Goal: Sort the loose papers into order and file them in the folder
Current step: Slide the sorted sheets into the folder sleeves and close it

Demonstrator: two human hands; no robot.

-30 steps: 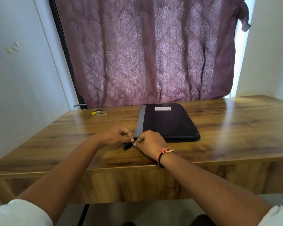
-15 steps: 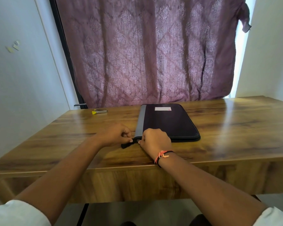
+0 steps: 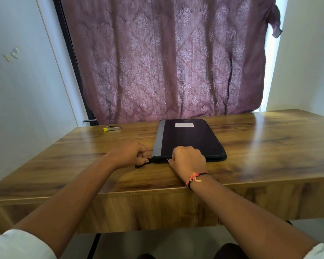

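The flat black fabric zip folder [image 3: 191, 139] lies on the brown wooden table [image 3: 269, 146], about midway between its left and right edges, long sides running from near edge to far edge. A thin black strap [image 3: 143, 164] trails left from the folder's near left corner. The left hand [image 3: 128, 153] pinches that strap just left of the folder. The right hand [image 3: 188, 159] grips the folder's near edge. A small yellow-tipped metal tool [image 3: 111, 128] lies near the far left corner. A mauve patterned curtain [image 3: 166, 58] hangs behind the far edge.
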